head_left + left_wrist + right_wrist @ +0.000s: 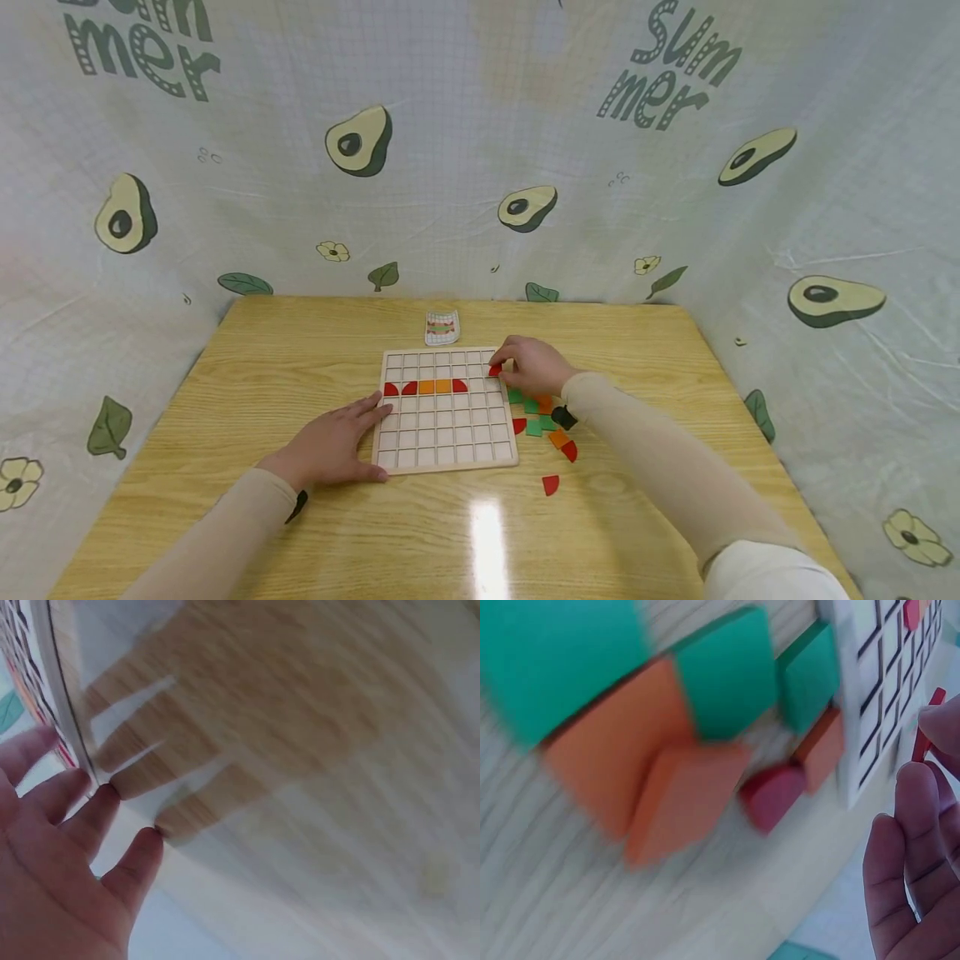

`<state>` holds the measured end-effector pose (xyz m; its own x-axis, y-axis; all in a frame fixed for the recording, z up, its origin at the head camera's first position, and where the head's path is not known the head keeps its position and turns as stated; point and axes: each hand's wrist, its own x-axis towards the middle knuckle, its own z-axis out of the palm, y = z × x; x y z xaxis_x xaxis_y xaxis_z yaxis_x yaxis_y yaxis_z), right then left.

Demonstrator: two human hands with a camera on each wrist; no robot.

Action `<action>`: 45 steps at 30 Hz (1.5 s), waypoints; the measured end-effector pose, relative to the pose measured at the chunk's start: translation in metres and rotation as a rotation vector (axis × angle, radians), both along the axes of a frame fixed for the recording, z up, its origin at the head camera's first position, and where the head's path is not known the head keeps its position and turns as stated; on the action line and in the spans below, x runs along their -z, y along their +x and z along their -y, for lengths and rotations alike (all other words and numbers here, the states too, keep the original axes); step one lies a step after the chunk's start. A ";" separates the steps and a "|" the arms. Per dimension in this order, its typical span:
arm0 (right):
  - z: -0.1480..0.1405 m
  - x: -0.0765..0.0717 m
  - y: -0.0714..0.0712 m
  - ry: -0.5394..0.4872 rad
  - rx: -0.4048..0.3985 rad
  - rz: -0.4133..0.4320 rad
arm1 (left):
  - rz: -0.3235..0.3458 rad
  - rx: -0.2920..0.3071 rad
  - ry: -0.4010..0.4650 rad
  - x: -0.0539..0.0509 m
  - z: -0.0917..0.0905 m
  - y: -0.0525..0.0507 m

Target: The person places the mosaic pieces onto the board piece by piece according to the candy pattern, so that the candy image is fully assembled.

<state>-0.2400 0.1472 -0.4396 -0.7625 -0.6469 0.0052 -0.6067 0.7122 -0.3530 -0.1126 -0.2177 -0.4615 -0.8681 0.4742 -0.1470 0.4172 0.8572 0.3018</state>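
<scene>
A wooden grid board (435, 425) lies on the table, with a row of red quarter-round and orange square pieces (435, 387) in its cells. My left hand (330, 442) rests at the board's left edge, fingers spread; in the left wrist view the hand (75, 847) has its fingertips at the edge. At the board's upper right, my right hand (532, 365) pinches a red piece (495, 370) over the last column. The right wrist view shows that red piece (928, 727) between thumb and finger of the hand (922, 847), tilted on edge.
Green, orange and red pieces lie loose to the right of the board, such as a green one (533, 427) and a red one (569, 451). Another red piece (551, 484) lies nearer the front. A small patterned card (442, 328) lies behind the board.
</scene>
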 end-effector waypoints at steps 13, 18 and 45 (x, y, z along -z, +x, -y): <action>0.032 0.016 -0.003 0.052 -0.045 -0.011 | -0.030 -0.018 0.010 0.004 0.005 -0.001; 0.034 0.020 -0.002 0.071 -0.090 -0.022 | -0.004 -0.022 0.003 0.001 0.003 -0.002; 0.032 0.023 0.002 0.096 -0.087 -0.059 | -0.005 -0.017 0.015 -0.001 0.001 -0.001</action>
